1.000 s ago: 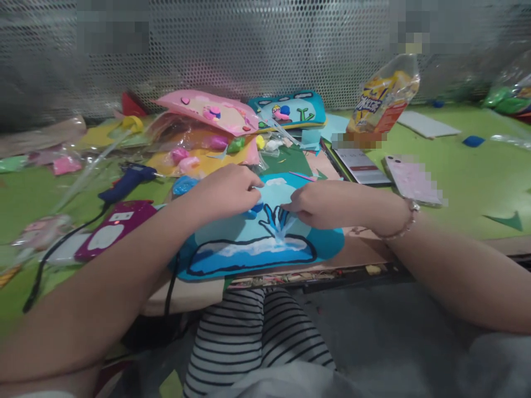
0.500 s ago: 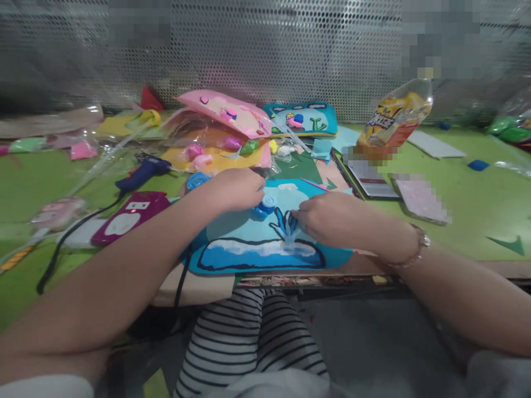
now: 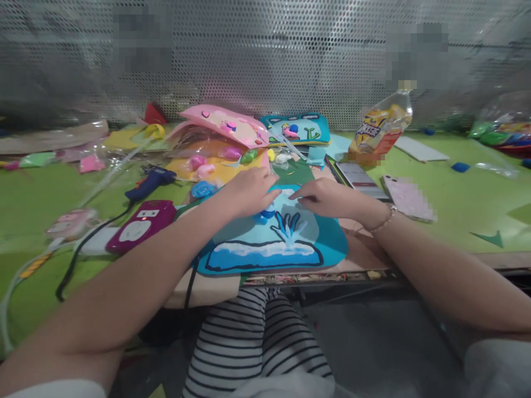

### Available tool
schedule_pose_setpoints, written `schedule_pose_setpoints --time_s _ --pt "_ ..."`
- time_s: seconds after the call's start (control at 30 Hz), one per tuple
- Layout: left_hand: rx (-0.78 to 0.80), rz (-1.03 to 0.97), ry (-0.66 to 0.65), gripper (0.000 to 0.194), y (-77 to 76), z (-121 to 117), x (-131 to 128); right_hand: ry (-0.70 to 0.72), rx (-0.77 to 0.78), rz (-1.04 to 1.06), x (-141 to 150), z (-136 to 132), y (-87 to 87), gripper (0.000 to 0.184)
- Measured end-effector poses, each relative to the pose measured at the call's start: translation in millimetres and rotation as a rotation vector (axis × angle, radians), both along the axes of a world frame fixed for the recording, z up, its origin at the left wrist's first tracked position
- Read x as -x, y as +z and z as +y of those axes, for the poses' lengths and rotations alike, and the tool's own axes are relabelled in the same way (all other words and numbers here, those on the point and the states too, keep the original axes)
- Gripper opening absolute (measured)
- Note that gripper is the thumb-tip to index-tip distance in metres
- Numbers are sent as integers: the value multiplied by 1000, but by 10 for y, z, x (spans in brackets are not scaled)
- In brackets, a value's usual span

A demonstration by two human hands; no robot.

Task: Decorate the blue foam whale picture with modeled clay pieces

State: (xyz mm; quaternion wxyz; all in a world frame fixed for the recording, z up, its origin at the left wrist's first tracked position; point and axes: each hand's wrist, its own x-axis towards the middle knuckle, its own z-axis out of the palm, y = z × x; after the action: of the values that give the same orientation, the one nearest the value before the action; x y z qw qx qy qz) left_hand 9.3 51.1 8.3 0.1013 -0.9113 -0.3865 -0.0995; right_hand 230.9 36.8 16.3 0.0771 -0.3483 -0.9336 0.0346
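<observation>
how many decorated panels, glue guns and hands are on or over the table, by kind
Decorated panels: 3 (pink panel and teal panel at the back, blue panel at the front)
Glue guns: 1 (blue glue gun)
Hands: 2 (left hand, right hand)
Total: 6

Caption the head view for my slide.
Left hand and right hand over a blue craft picture, a glue gun at left.

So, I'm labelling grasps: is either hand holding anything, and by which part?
Right hand: nothing visibly held. Left hand: cannot be told; it partly hides the blue clay.
</observation>
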Motion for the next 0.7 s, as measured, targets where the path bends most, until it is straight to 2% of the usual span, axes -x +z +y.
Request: schedule_pose_setpoints --time_s 0.17,0.3,0.43,0.53,0.63,0.7 --pt "38 62 3 57 -165 -66 -106 -65 -14 68 -45 106 -80 34" --pt "97 63 33 55 -205 -73 -129 -63 -6 72 -85 174 -123 33" --pt "46 -70 110 52 -125 -25 -101 -98 2 73 -81 204 -149 32" --pt "-65 -183 272 44 -13 47 -38 -162 -28 91 -80 251 -200 32" --pt "-181 -342 468 44 113 138 81 -200 -130 112 -99 326 -282 30" --pt "-194 -426 546 46 191 204 198 -202 -184 148 -117 377 -334 30"
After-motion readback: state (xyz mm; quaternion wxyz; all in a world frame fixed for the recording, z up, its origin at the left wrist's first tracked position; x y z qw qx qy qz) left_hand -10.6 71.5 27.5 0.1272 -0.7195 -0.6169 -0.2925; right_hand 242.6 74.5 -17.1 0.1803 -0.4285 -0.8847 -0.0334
